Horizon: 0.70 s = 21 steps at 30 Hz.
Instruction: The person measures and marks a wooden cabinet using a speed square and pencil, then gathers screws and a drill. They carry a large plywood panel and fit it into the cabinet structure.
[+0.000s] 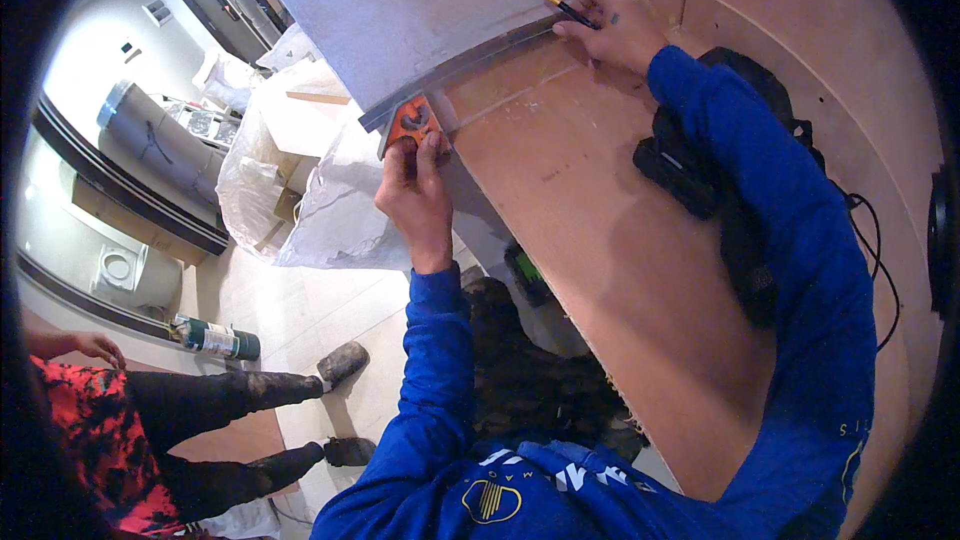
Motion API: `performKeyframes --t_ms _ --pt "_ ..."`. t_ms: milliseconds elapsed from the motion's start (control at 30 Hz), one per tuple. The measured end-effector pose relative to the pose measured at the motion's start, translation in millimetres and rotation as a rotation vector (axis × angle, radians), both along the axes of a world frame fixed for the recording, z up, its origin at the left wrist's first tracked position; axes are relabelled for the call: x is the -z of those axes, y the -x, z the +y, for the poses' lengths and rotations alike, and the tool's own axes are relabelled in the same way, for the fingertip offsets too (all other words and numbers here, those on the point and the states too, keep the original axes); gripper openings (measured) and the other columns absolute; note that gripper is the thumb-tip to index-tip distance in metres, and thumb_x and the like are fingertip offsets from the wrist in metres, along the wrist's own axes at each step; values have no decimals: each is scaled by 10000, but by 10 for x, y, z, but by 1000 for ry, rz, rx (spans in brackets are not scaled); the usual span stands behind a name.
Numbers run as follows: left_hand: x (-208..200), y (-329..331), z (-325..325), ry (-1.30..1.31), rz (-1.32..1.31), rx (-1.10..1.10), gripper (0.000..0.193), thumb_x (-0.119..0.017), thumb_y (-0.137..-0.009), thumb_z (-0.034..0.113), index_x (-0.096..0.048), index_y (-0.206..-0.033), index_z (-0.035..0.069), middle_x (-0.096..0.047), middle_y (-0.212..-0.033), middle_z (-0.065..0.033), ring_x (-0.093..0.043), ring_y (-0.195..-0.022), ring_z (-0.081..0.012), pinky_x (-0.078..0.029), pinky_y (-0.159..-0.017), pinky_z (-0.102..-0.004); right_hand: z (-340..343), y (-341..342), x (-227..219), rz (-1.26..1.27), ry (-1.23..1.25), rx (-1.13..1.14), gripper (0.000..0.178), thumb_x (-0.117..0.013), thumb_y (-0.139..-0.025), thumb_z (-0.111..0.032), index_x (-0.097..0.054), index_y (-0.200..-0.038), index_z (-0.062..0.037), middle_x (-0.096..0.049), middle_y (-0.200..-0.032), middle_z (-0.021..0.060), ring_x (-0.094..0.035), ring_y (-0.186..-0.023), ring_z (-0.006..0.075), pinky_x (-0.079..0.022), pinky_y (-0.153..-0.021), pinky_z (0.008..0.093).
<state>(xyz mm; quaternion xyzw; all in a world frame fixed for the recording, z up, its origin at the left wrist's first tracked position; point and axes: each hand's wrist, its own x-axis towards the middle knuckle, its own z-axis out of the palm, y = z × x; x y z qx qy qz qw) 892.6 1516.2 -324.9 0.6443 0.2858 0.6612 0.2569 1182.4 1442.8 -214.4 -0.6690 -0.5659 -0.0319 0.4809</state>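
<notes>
My left hand (418,198) is closed around the orange head of a square (410,122), at the left end of the wooden surface. The square's grey metal blade appears to run along the foot of the white wall panel (420,10). My right hand (622,32) rests near the far right corner and pinches a dark pencil (566,8) with a yellow and red end. The pencil points up and left over the panel's lower edge. Beneath both hands lies the broad brown wooden board (570,210), its surface scuffed with pale marks.
A black bag-like item (680,175) with a cable lies on the board beside my right arm. A black and green object (525,270) sits below its left edge. Plastic sheeting (330,200) covers things at left. Another person's legs (220,390) stand near a green cylinder (215,338).
</notes>
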Motion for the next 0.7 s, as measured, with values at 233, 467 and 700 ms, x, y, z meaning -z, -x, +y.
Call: performKeyframes --t_ms 233,467,700 --pt "-8 -20 -10 -8 -16 0 165 -738 -967 95 -675 -941 -55 -748 -809 -126 -709 -744 -124 -573 -684 -282 20 14 39 159 14 -37 372 -832 -891 -259 -654 -1052 25 -657 -684 93 -601 -483 158 -483 -431 344" --pt "2 -52 -22 5 -85 63 139 -713 -984 74 -668 -975 -57 -752 -842 -119 -714 -782 -119 -588 -705 -287 -10 51 4 145 44 -65 370 -814 -907 -307 -663 -1036 5 -650 -668 80 -614 -476 169 -493 -433 349" --pt "-26 -29 -65 -31 -15 19 124 -704 -990 69 -664 -997 -48 -748 -858 -106 -714 -802 -118 -599 -720 -286 -55 126 -59 161 87 -25 356 -783 -929 -337 -652 -951 -7 -621 -616 84 -606 -445 183 -490 -418 369"
